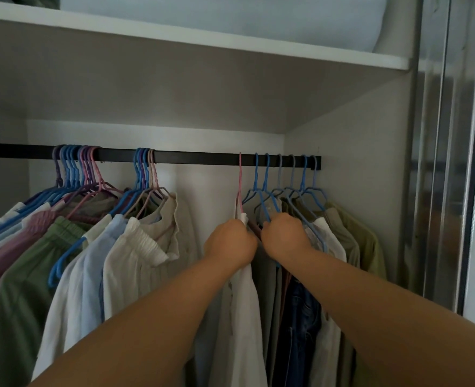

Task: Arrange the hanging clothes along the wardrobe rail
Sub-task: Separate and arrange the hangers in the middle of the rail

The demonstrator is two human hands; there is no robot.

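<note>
Gripping thin plastic hangers, both hands, left [228,241] and right [284,234], curl under the black rail [197,157].

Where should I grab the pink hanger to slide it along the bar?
Probably the pink hanger by its shoulder, just under the long thin neck, reaching from the front and below. The left hand already grips there, on the white garment. Its hook sits alone on the black rail, with bare rail to its left.
</note>
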